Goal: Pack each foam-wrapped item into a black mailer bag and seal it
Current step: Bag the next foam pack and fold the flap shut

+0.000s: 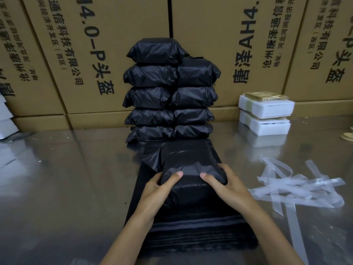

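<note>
A filled black mailer bag (191, 173) lies on top of a flat stack of empty black mailer bags (191, 232) in front of me. My left hand (158, 190) grips its left side and my right hand (225, 186) grips its right side, thumbs pressed on top. The bag's far flap is folded over the bulky item inside. Behind it, several sealed black packages (170, 92) are piled in two columns. Two foam-wrapped items (265, 115) are stacked at the right, each white with a tan top.
A shiny metal table (66, 178) carries everything. Clear peeled-off adhesive strips (298, 186) lie scattered to the right. Large printed cardboard boxes (95, 44) wall off the back. White foam pieces (5, 119) sit at the far left edge.
</note>
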`<action>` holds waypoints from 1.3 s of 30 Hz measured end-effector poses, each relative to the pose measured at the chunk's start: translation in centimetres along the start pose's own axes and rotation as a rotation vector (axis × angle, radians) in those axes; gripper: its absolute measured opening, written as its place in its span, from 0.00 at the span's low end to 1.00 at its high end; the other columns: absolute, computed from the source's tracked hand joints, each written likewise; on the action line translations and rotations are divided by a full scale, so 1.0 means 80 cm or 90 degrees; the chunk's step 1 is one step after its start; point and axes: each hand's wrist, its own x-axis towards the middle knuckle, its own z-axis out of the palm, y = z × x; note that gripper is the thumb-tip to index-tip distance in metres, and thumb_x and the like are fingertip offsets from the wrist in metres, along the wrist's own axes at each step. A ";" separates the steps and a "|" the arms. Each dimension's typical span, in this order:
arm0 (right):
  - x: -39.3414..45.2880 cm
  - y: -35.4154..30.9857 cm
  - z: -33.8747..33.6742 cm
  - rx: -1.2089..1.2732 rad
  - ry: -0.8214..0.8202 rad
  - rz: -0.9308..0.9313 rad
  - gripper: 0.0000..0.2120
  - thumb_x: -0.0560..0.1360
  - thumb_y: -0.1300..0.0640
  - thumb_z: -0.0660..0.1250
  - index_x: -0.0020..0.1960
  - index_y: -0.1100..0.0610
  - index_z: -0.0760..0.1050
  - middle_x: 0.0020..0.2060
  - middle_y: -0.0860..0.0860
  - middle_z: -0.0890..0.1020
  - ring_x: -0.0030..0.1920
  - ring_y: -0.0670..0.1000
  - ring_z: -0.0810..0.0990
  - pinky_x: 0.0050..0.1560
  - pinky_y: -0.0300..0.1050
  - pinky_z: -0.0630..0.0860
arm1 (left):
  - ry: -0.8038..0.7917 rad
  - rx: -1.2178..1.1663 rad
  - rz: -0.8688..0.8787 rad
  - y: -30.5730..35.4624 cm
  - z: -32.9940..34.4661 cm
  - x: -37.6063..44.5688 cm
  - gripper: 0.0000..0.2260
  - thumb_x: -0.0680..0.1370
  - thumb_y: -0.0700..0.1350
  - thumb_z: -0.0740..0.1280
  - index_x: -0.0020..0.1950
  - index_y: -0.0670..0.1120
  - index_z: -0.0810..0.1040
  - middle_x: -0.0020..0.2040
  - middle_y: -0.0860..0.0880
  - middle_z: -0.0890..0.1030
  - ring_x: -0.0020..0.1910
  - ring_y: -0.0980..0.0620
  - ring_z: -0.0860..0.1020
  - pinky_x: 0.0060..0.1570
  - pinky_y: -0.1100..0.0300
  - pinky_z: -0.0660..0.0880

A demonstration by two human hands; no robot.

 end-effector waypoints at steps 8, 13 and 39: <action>0.014 -0.070 -0.047 0.209 0.134 -0.159 0.26 0.59 0.33 0.77 0.55 0.28 0.73 0.57 0.35 0.81 0.58 0.42 0.81 0.61 0.47 0.79 | -0.165 0.101 0.252 0.092 0.022 0.026 0.42 0.61 0.60 0.83 0.69 0.72 0.67 0.73 0.60 0.70 0.71 0.58 0.70 0.72 0.50 0.67; 0.082 -0.173 -0.099 0.225 0.216 -0.246 0.38 0.58 0.32 0.76 0.66 0.40 0.74 0.63 0.45 0.79 0.62 0.49 0.79 0.66 0.55 0.77 | -0.152 0.241 0.450 0.220 0.056 0.081 0.45 0.70 0.47 0.80 0.79 0.59 0.57 0.75 0.54 0.67 0.75 0.53 0.65 0.75 0.51 0.62; 0.471 -0.298 -0.078 0.036 0.201 -0.292 0.32 0.75 0.41 0.72 0.74 0.51 0.69 0.70 0.50 0.75 0.70 0.54 0.73 0.72 0.52 0.70 | 0.358 0.796 0.590 0.402 0.039 0.413 0.39 0.72 0.75 0.59 0.76 0.55 0.60 0.76 0.46 0.63 0.76 0.36 0.58 0.72 0.28 0.40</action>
